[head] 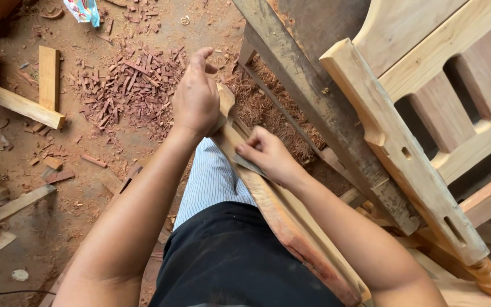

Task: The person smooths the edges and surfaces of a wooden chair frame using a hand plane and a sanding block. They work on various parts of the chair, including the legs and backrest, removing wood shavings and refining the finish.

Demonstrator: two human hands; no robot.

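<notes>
Sawdust floor [86, 170] | wood chips [126, 85] | left hand [196, 96] clasps curved workpiece [279, 210] | right hand [268, 154] pinches scraper [249, 165]

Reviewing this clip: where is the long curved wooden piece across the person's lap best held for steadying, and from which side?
Probably its rounded far end, gripped from above, as the left hand does: the wooden piece slants away and that end narrows. The right hand presses a flat metal scraper mid-length.

Soft, even daylight fills the head view, bright without glare. Shadows are faint and diffuse (darkest in the gaps at the right edge). Focus is sharp throughout; the wide lens bends lines slightly near the edges.
</notes>
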